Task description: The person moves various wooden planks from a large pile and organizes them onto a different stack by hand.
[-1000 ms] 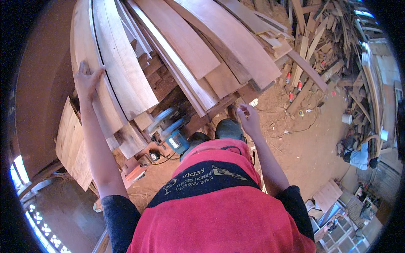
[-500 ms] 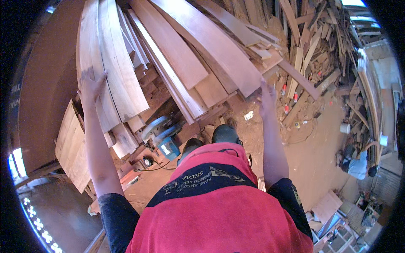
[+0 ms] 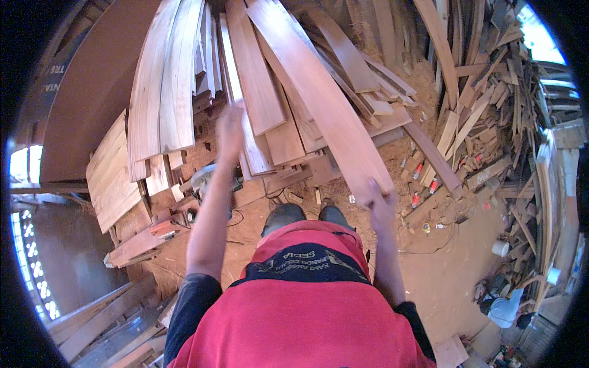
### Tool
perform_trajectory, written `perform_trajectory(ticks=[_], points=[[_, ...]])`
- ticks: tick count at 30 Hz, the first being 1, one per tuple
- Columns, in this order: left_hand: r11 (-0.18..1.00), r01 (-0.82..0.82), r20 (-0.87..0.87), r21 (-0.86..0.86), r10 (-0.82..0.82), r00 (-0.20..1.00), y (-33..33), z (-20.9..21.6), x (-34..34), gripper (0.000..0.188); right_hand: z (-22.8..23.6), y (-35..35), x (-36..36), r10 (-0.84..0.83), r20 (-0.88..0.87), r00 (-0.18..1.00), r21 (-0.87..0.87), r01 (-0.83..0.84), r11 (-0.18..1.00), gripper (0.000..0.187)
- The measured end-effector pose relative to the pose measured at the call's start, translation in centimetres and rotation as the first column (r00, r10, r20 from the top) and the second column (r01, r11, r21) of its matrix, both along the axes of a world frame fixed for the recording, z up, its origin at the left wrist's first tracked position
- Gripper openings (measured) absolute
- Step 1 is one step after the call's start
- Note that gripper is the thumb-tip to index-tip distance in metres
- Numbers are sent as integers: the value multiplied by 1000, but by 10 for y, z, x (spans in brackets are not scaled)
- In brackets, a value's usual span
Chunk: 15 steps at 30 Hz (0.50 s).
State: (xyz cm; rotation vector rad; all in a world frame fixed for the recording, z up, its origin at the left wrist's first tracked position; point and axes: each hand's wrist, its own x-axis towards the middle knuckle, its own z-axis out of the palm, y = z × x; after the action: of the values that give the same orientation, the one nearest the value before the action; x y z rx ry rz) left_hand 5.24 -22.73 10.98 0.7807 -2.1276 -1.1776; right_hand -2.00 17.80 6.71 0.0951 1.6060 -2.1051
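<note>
And there it goes: the long plank [image 3: 325,98] has been drawn out from its neighbours, its near end now brought well past theirs, where half a second ago only its corner was being reached. Taking the middle of the view as the hub, it is seen running from about 12 o'clock down to between 3 and 4, where the near end is held by the right hand [image 3: 378,205], the grip closed over the edge, the thumb side seemingly laid on top. By this, it seems, the plank is singled out from the stack and steered by one hand alone, its far end apparently supported by the heap. Now to the left hand [image 3: 230,126]: the pale planks [image 3: 175,80] between 10 and 11 o'clock, on which it was rested in the earlier frame, have been let go, and it is caught in a blur over the middle boards [image 3: 254,80], closer to 11; whether its grip is wide or narrow, or whether anything is touched, cannot be told. The view has been swung too, so more of the scrap pile [image 3: 491,129] is shown around 2 o'clock. At 9, the power tool [image 3: 202,176] is left untouched, partly hidden by the left forearm; at 4, another person [image 3: 504,310] is seen, well apart.
</note>
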Motion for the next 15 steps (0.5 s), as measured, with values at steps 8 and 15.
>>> perform_trajectory(ticks=[8, 15], points=[[355, -1, 10, 935, -23, 1000, 207, -3, -73, 71, 83, 236, 66, 46, -187, 981, 561, 68, 825, 51], [-203, 293, -246, 934, 227, 942, 260, 12, -66, 91, 38, 285, 120, 436, -718, 542, 691, 483, 537, 31]])
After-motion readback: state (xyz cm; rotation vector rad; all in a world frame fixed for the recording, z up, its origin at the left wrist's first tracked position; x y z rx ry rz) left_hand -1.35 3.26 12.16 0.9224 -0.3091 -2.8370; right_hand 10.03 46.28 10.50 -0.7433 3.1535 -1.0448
